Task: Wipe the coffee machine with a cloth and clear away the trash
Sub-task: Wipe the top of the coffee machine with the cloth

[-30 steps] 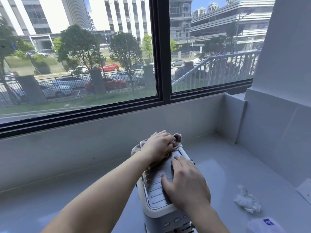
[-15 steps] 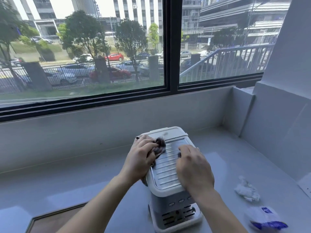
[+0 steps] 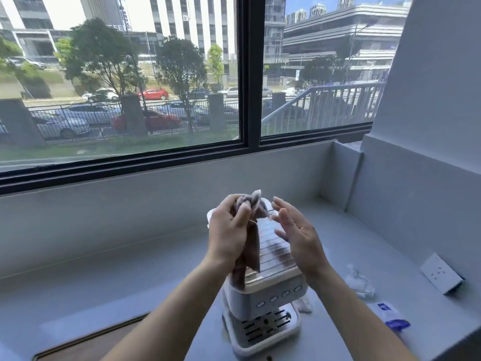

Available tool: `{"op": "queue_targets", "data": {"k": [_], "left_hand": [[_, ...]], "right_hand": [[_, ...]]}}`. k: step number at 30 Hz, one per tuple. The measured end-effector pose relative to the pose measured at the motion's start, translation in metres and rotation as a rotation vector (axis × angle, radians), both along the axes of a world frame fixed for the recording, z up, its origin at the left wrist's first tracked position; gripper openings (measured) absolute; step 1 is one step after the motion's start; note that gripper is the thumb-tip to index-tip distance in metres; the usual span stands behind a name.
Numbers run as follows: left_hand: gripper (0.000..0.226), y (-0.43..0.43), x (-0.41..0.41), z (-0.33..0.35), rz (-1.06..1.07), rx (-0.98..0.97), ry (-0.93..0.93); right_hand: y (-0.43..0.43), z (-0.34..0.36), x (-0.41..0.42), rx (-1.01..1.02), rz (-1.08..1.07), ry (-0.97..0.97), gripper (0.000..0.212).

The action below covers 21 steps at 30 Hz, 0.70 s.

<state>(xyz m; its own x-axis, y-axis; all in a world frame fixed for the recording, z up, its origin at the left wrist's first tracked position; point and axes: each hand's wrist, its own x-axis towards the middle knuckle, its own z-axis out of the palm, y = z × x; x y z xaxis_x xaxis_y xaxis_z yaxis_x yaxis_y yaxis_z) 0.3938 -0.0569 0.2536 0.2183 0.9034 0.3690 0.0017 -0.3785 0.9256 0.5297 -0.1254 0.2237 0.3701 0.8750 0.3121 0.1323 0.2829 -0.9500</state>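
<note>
Above the white coffee machine (image 3: pixel 270 290) on the grey counter (image 3: pixel 130 282), the left hand (image 3: pixel 229 233) is closed around a brownish cloth (image 3: pixel 251 246), which hangs down onto the ribbed top. The right hand (image 3: pixel 296 233) is open beside it, fingers spread, holding nothing. Crumpled white tissue (image 3: pixel 360 282) and a blue-printed wrapper (image 3: pixel 393 317) lie on the counter to the right of the machine

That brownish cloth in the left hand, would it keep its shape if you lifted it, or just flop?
Probably flop: the cloth hangs limp from the left hand, draping down beside the coffee machine. It looks light, since a few fingers pinching its bunched top hold it. Likely not slippery, as it folds softly.
</note>
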Motion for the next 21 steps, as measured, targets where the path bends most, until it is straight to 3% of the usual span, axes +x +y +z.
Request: {"op": "queue_targets", "data": {"k": [3, 5, 6, 7, 10, 11, 15, 18, 21], "left_hand": [[0.016, 0.003, 0.029, 0.019, -0.157, -0.280, -0.298], [0.016, 0.001, 0.039, 0.020, -0.261, -0.424, -0.404], [0.016, 0.001, 0.038, 0.014, -0.284, -0.416, -0.364], [0.015, 0.002, 0.033, 0.005, -0.275, -0.324, -0.223], [0.014, 0.010, 0.010, -0.027, -0.187, 0.144, 0.435], [0.020, 0.013, 0.003, -0.032, -0.192, 0.243, 0.561], [0.052, 0.013, -0.018, -0.045, -0.360, 0.398, 0.679], [0.075, 0.006, -0.026, -0.064, -0.298, 0.398, 0.765], [0.099, 0.000, -0.023, -0.071, -0.188, 0.319, 0.850]], "right_hand": [[0.000, 0.010, -0.002, 0.093, 0.191, 0.010, 0.054], [0.001, 0.015, 0.002, 0.068, 0.100, -0.145, 0.073], [0.002, 0.015, 0.007, 0.038, 0.040, -0.250, 0.078], [0.002, 0.012, 0.012, -0.002, 0.000, -0.362, 0.080], [-0.002, -0.007, 0.023, -0.147, -0.058, -0.614, 0.074], [-0.003, -0.012, 0.022, -0.162, -0.078, -0.666, 0.073], [0.001, -0.018, 0.005, -0.193, 0.081, -0.831, 0.070], [0.001, -0.028, 0.000, -0.185, 0.068, -1.118, 0.072], [0.012, -0.031, 0.016, -0.244, 0.007, -1.147, 0.071]]}}
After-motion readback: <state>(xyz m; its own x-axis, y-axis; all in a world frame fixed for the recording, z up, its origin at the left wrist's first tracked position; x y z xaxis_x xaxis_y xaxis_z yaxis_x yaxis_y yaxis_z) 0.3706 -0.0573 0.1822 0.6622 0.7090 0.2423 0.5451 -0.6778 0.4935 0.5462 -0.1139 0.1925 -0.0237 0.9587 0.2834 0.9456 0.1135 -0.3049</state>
